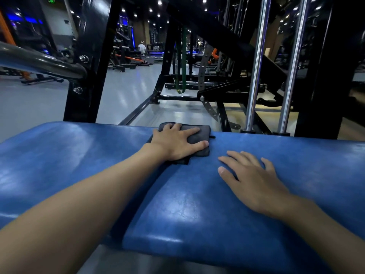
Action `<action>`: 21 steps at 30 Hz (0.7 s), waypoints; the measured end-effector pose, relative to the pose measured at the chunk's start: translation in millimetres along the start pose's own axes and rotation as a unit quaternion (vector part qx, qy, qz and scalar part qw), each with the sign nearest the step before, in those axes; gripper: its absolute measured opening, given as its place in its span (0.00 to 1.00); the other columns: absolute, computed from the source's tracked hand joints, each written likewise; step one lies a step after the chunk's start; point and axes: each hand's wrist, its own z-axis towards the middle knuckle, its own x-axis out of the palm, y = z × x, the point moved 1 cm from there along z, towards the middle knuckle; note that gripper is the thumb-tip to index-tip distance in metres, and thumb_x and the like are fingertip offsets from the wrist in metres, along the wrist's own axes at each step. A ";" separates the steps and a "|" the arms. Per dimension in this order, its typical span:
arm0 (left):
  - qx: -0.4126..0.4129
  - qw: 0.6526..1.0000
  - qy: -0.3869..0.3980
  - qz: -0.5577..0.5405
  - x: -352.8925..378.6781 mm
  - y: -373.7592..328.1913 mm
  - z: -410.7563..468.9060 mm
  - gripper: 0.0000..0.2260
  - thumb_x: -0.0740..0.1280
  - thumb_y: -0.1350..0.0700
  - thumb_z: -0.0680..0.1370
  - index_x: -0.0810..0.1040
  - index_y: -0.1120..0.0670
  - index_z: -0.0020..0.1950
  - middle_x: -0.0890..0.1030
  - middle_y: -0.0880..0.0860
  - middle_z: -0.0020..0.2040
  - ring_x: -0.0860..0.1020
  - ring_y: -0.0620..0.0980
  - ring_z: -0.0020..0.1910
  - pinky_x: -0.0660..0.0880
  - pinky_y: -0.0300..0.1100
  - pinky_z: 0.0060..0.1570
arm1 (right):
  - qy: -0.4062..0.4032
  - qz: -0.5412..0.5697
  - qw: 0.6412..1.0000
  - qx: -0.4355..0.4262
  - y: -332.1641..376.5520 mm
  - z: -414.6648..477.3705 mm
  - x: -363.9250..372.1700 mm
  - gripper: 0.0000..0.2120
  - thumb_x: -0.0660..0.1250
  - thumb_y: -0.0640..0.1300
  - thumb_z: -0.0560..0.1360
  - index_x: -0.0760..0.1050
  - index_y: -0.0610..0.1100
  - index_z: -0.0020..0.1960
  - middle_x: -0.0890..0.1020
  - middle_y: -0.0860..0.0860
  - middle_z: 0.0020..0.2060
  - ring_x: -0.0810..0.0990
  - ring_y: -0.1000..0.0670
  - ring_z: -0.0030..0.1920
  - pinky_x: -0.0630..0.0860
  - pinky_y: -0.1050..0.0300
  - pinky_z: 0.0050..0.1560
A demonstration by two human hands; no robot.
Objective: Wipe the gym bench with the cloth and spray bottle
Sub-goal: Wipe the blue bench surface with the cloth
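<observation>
2 bare forearms show, uncovered from the wrists back to the picture's lower edge, slim and smooth. The left grip (177, 143) and the right grip (254, 180) are bare as well, with short, plain nails on the thumbs.

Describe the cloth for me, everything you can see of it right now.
The cloth is dark grey, soft-looking and folded into a thick rectangular pad, with a small dark tab sticking out at its right edge. It lies flat on the blue bench pad, close to the far edge. The left hand presses down on it with fingers spread, covering most of it. The right hand rests on the pad nearby, clear of the cloth.
</observation>
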 end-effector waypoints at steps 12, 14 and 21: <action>0.021 0.999 -0.023 0.020 -3.8 -8.3 -136.2 0.39 0.42 0.20 0.65 0.56 0.28 0.76 0.61 0.49 0.80 0.56 0.54 0.78 0.61 0.59 0.68 | -0.023 0.024 0.999 0.003 0.4 -1.1 -2.5 0.23 0.44 0.62 0.82 0.63 0.61 0.74 0.58 0.60 0.78 0.51 0.54 0.78 0.45 0.40 0.76; 0.030 0.999 -0.034 0.025 -3.4 -10.0 -167.7 0.41 0.39 0.21 0.64 0.55 0.28 0.76 0.60 0.48 0.79 0.56 0.53 0.78 0.61 0.57 0.67 | -0.022 0.028 0.999 -0.001 1.1 -3.2 -3.1 0.23 0.44 0.61 0.82 0.63 0.60 0.74 0.59 0.59 0.78 0.52 0.53 0.78 0.45 0.39 0.76; 0.017 1.000 -0.017 0.018 -10.0 -19.9 -211.5 0.39 0.39 0.21 0.66 0.54 0.30 0.76 0.58 0.48 0.79 0.52 0.55 0.79 0.56 0.64 0.71 | -0.024 -0.002 0.999 -0.020 9.1 -11.9 -9.7 0.23 0.45 0.60 0.83 0.68 0.57 0.71 0.65 0.57 0.75 0.55 0.49 0.78 0.44 0.36 0.74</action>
